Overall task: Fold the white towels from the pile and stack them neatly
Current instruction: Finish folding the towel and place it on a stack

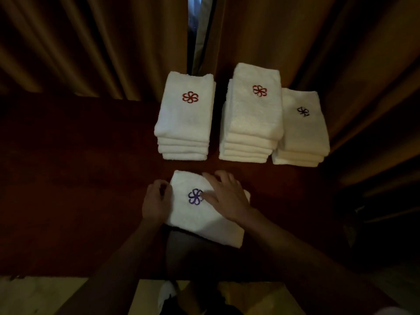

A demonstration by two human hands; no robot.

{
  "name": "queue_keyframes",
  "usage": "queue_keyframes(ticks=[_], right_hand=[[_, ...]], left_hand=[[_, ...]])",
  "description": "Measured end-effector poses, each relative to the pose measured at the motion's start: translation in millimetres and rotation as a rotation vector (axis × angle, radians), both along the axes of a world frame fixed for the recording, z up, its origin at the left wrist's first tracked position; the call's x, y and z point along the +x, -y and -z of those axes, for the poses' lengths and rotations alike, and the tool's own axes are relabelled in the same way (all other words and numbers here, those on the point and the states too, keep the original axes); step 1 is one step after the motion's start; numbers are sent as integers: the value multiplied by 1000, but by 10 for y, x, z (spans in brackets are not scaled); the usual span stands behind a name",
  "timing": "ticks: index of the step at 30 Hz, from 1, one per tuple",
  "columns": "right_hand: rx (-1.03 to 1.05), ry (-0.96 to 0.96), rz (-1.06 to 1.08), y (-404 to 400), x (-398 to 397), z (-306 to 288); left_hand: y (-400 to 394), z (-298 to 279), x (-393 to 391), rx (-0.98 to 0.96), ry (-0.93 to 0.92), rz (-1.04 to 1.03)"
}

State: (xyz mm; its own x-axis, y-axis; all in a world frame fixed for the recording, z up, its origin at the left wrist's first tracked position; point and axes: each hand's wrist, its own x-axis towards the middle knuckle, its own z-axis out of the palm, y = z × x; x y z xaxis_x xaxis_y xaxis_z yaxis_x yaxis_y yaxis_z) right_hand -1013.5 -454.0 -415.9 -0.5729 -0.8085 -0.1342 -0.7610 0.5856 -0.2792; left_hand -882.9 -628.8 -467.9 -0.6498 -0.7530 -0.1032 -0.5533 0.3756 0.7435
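A: Hands first. Your left hand [156, 202] curls at the left edge of the folded towel [204, 214], fingers seemingly pinching it. Your right hand [227, 196] lies flat on top, fingers spread beside the purple emblem [195, 196].

B: Where does the towel sit?

A: Near edge of the dark tabletop [79, 178], slightly skewed. Behind it, left to right: left stack [186, 117], taller middle stack [252, 114], low right stack [302, 128] touching it.

B: Advice?

A: Smooth outward with the flat palm, square the corners, then lift it level with both hands. Emblem colour may decide which stack; match edges when you set it down.
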Motion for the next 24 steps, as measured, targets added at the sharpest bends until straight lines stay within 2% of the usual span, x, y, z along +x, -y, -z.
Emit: queue_keyframes(ticks=[3,7,9,12,15,17,19,22,24], right_hand=[[129,171,44,-8,-18,91],[108,256,252,-400,3,139],[102,300,352,-576,2,129],[103,378,522,-794,-10,145],[-36,574,672,-1001,-31,139],[-157,786,771,-1167,-46,122],[-192,932,824,-1297,-34,96],[-300,1024,928,-1412,19,113],[-384,1013,966,-1462,39,83]], left_hand=[[-16,-10,-136,-19,42,32],[-257,-152,-355,49,282,-117],[-448,-191,-334,139,257,-132],[-741,-186,-265,273,74,-117],[-1031,-234,-293,376,25,-164],[-1249,-216,-313,458,71,-197],[-1448,-218,-305,510,123,-159],[-1611,-272,-381,481,162,-114],[-1632,-329,-480,535,164,-101]])
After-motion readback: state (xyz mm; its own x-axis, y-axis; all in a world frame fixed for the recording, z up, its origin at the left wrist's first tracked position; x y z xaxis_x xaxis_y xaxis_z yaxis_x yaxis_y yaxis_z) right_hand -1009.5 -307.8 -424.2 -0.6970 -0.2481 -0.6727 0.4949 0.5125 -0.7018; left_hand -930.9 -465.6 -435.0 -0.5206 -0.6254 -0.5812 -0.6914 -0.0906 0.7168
